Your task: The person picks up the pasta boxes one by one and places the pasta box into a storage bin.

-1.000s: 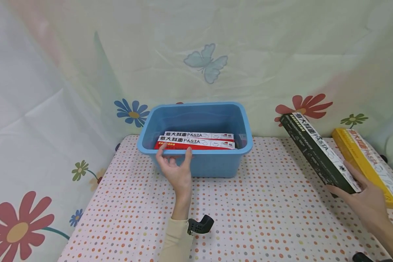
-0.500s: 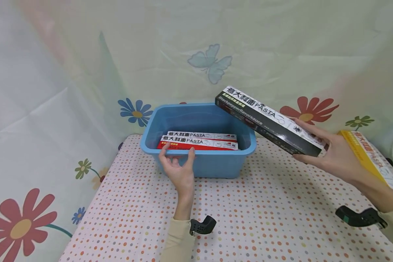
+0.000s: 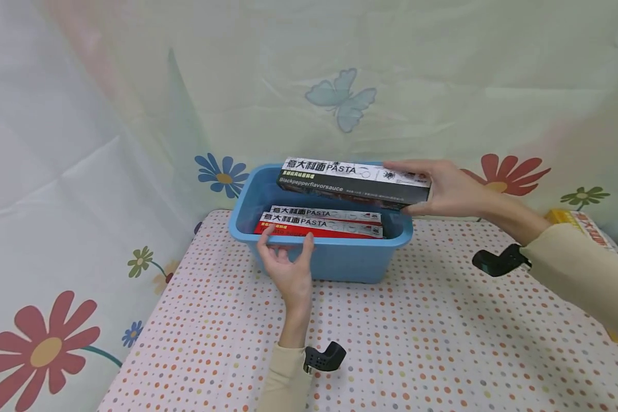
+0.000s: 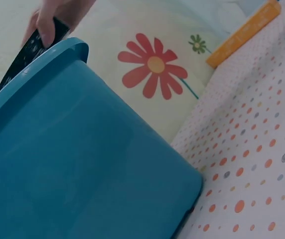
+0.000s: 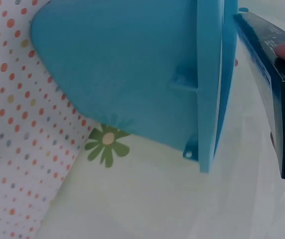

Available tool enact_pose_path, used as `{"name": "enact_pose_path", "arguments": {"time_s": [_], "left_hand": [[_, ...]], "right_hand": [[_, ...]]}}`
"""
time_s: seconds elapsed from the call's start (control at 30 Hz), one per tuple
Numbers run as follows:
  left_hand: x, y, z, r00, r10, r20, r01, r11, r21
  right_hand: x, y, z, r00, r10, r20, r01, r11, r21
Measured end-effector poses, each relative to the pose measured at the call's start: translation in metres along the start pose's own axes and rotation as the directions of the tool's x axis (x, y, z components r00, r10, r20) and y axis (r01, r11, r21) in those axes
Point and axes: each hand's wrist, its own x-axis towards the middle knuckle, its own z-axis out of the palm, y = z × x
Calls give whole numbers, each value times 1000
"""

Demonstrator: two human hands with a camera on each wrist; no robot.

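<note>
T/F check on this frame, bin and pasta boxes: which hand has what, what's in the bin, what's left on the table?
1. The right hand grips the black pasta box above the blue bin. True.
2. The left hand grips the yellow box. False: it grips the bin's near rim; the yellow box lies at the table's right edge.
3. The bin is empty. False: red pasta boxes lie inside.
4. The black box is roughly level. True.
</note>
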Motion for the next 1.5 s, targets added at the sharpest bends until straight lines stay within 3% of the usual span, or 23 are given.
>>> {"name": "enact_pose_path", "arguments": {"time_s": [0.2, 0.5, 0.77, 1.07, 1.33, 1.5], "left_hand": [[-1, 2, 1, 1000, -4, -6, 4, 1000, 4], [-2, 3, 1, 1000, 4, -12, -4, 1000, -3], [-7, 6, 2, 1000, -13, -5, 13, 1000, -6], [-7, 8, 1, 1000, 3, -3, -3, 999, -33], [-9, 7, 1, 1000, -5, -16, 5, 1000, -24], [-8, 8, 1, 1000, -5, -18, 5, 1000, -15]], "right_hand": [[31, -7, 14, 993, -55, 101, 63, 995, -81], [65, -16, 27, 975, -54, 213, 101, 971, -216], [82, -20, 31, 958, -41, 285, 89, 983, -160], [105, -19, 21, 931, -2, 365, 33, 996, -78], [103, 3, 21, 914, 41, 404, -48, 999, 8], [104, 10, 23, 910, 35, 413, -52, 998, 30]]}}
